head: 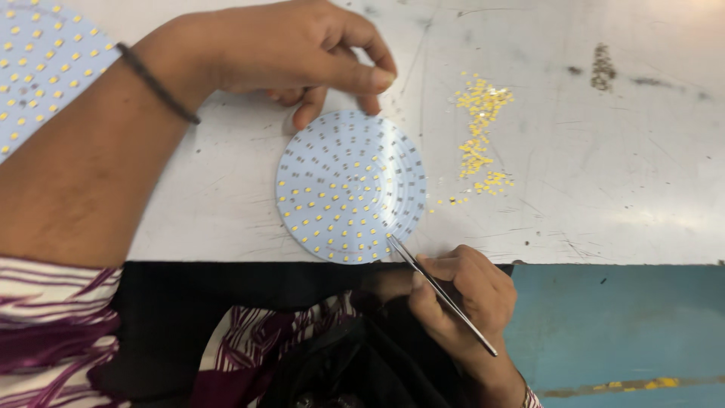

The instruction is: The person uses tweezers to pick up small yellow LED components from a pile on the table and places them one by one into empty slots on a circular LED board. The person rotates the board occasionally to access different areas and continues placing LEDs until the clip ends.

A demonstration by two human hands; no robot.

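My left hand (302,49) reaches in from the upper left on a bare forearm with a thin dark band at the wrist, fingers (370,75) curled and pinched downward, while my right hand (461,291), low and close to my body, pinches shut.

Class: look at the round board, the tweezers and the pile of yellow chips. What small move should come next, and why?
Probably swing the tweezers in the right hand over to the loose yellow chips to pick one up. Their tips sit at the round board's edge, many pads look bare, and the left hand steadies the board's far rim.
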